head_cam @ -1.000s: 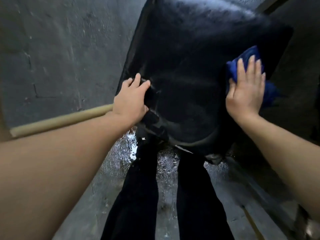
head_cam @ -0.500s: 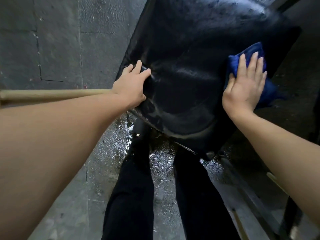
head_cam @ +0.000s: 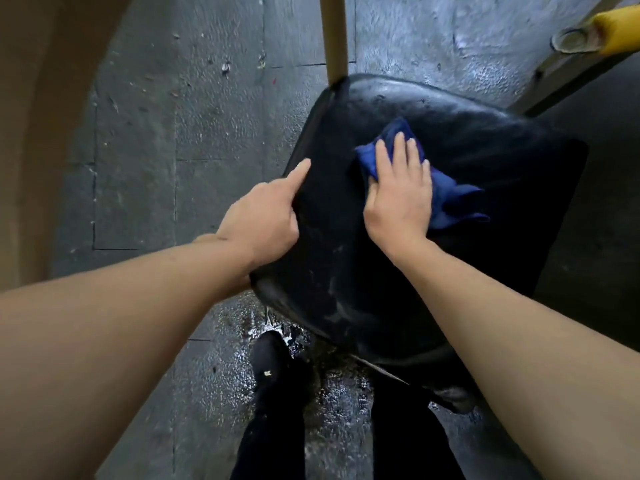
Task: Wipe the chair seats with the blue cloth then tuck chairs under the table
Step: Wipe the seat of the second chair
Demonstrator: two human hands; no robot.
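Observation:
A black glossy chair seat (head_cam: 467,237) fills the middle right of the head view, seen from above. My right hand (head_cam: 401,192) lies flat on the blue cloth (head_cam: 446,199), pressing it onto the middle of the seat. My left hand (head_cam: 266,216) rests on the seat's left edge, forefinger stretched out along the rim, the other fingers curled over the edge. The seat's near edge hangs just above my legs.
A tan wooden leg or pole (head_cam: 334,36) rises at the seat's far edge. A yellow-tipped bar (head_cam: 613,26) crosses the top right corner. The grey floor (head_cam: 138,133) is wet near my black-trousered legs (head_cam: 277,410). A tan curved surface (head_cam: 45,98) fills the left edge.
My right hand slid the blue cloth from the seat's right edge to its middle. The view swung, so the pole now points upward. My left hand shifted along the left rim, forefinger now extended.

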